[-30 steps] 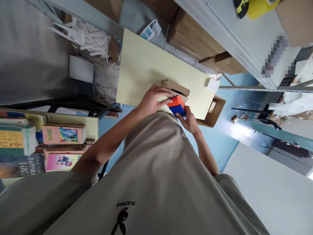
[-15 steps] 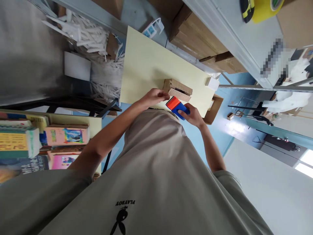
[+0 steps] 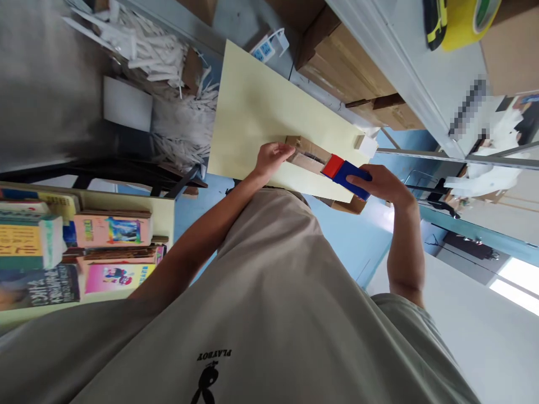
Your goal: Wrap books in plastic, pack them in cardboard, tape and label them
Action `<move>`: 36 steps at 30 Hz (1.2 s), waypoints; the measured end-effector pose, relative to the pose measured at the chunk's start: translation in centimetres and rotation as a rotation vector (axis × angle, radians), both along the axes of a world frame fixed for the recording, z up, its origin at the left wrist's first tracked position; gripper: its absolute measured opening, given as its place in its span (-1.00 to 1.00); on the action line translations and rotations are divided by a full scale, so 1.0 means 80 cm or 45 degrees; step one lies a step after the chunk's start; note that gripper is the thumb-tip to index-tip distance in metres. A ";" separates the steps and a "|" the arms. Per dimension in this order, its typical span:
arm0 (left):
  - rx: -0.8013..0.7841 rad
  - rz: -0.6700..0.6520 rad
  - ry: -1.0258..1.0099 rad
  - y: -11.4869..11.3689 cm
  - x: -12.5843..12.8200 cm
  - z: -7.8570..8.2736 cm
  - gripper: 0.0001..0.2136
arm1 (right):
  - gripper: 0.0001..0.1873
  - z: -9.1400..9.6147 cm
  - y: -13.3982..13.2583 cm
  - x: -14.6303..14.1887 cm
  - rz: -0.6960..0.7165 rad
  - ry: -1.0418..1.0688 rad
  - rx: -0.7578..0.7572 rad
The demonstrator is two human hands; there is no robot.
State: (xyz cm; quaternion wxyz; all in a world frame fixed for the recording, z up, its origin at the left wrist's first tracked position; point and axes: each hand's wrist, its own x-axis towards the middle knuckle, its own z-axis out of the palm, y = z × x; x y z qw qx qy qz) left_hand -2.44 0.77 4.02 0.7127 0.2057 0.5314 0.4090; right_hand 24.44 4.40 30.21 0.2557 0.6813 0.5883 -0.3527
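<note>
The right hand [image 3: 381, 182] is clamping its fingers on the blue end of a red-and-blue block [image 3: 343, 170], which is touching the cardboard box [image 3: 309, 154] on the yellow table [image 3: 256, 112], while the left hand [image 3: 272, 158] is curling against the box's other end, grip unclear.

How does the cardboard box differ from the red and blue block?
The cardboard box is plain brown; the red and blue block is brightly two-coloured. The cardboard box rests on the yellow table by the left hand; the red and blue block is in the grip of the right hand. Both are small and boxy.
</note>
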 end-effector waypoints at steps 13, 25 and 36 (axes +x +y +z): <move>-0.133 0.092 0.041 0.022 0.053 -0.078 -0.66 | -0.27 -0.071 0.061 0.002 0.061 -0.015 -0.073; -0.158 0.143 0.169 0.017 0.076 -0.114 -0.77 | -0.27 -0.116 0.058 -0.002 0.119 -0.022 -0.084; -0.148 0.058 0.359 -0.004 0.075 -0.124 -0.51 | -0.30 -0.115 0.038 -0.004 0.108 -0.045 -0.039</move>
